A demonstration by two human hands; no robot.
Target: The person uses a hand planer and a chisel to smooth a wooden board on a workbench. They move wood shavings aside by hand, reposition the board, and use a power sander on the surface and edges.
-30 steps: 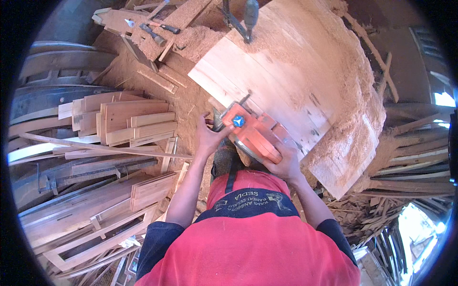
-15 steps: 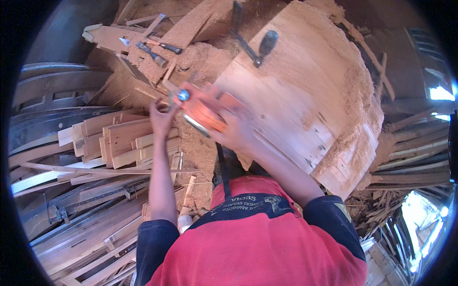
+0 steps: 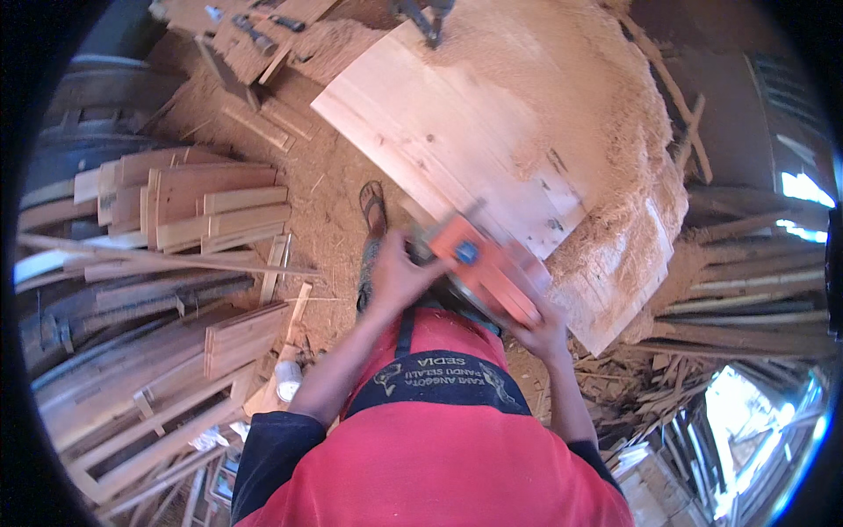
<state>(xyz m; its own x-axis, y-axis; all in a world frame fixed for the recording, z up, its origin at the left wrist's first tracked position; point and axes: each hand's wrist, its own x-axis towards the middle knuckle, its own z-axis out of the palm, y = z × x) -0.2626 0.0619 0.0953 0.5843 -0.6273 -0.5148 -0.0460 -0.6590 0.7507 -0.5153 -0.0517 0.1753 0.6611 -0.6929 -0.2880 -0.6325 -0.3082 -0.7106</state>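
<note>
An orange electric planer [image 3: 492, 274] with a blue front knob rests at the near edge of a pale wooden panel [image 3: 395, 97]. My right hand [image 3: 543, 327] is closed round the planer's rear handle. Beside the planer's front end is my left hand [image 3: 399, 274], its thumb and fingers curved apart with a dark gap between them. The thumb reaches the planer's side; whether it touches cannot be made out. Blur covers the planer's front edge, and its underside is hidden. Sawdust and shavings [image 3: 615, 202] cover much of the panel's far and right side.
At the left stand stacked boards [image 3: 211, 198] and long timber frames [image 3: 167, 439]. Hand tools [image 3: 255, 33] lie on a board at the upper left. A dark clamp-like tool [image 3: 428, 22] sits on the panel's far edge. Scrap wood [image 3: 641, 382] is heaped at the right.
My view has shifted. The planer has come back along the panel's near edge, toward my body and to the right, with my right hand on it. My left hand has moved along beside it.
</note>
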